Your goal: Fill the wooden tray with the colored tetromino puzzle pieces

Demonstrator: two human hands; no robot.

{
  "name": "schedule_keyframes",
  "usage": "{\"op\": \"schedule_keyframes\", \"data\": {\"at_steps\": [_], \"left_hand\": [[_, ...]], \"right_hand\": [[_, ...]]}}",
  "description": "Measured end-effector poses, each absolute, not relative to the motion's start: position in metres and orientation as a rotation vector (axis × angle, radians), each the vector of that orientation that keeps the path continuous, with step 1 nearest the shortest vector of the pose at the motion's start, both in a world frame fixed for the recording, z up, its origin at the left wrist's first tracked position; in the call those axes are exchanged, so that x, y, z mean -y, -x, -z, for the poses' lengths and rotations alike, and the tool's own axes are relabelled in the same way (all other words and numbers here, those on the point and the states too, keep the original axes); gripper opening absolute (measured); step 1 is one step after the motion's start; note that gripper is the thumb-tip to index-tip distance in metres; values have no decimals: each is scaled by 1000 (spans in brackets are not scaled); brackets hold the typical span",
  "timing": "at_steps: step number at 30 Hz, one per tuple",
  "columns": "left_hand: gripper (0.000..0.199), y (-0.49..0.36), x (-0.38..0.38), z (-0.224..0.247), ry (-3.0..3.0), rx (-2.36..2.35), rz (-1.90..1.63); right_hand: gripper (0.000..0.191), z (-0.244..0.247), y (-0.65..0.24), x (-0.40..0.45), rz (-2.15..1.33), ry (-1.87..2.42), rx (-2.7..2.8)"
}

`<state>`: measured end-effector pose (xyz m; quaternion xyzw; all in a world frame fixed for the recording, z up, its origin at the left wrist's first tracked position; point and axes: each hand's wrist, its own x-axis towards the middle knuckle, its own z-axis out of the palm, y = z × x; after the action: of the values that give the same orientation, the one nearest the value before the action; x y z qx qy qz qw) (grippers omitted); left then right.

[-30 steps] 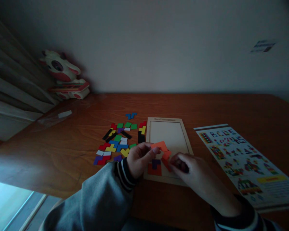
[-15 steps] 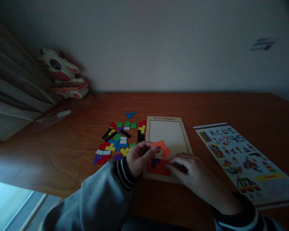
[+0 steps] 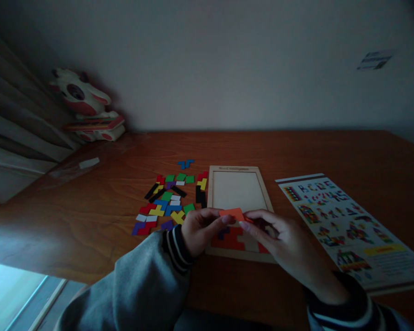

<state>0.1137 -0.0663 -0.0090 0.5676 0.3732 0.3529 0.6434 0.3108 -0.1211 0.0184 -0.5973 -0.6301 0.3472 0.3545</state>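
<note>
Orange pieces (image 3: 233, 213) are held above the lower part of a wooden tray (image 3: 210, 184). My left hand (image 3: 203, 230) pinches them from the left, thumb on top. From the right, the thumb and fingers of my right hand (image 3: 276, 234) close on the orange pieces too. How many pieces there are cannot be made out. In the tray's lower end lie red pieces (image 3: 232, 241), a purple piece (image 3: 222, 233) and a white or pale patch beside them. The upper part of the tray shows its bare pale base.
Many coloured flat pieces (image 3: 173, 209) lie left of the tray, with two blue ones (image 3: 185, 164) behind. A printed pattern sheet (image 3: 345, 225) lies at the right. A cow-shaped toy (image 3: 89, 108) stands at the back left, near a curtain (image 3: 17, 110).
My right hand has risen from the red pieces in the tray to the orange pieces. The orange pieces now lie flatter between both hands, and more of the tray's lower end shows.
</note>
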Motion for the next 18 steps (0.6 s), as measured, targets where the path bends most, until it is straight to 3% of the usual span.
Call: {"op": "schedule_keyframes", "data": {"at_steps": [7,11,15,18], "left_hand": [[33,-115,66,11,-1225,-872,-848],[37,-114,66,10,-1240,-880,-845],[37,-114,66,10,-1240,-866,-851],[37,-115,65,11,-1238,-868,-856]], "right_hand": [[41,-5,-332,119,-887,1552,1442],[37,1,-337,119,-923,1541,1463],[46,3,-335,121,-961,1508,1458],[36,4,-334,125,-964,1549,1553]]}}
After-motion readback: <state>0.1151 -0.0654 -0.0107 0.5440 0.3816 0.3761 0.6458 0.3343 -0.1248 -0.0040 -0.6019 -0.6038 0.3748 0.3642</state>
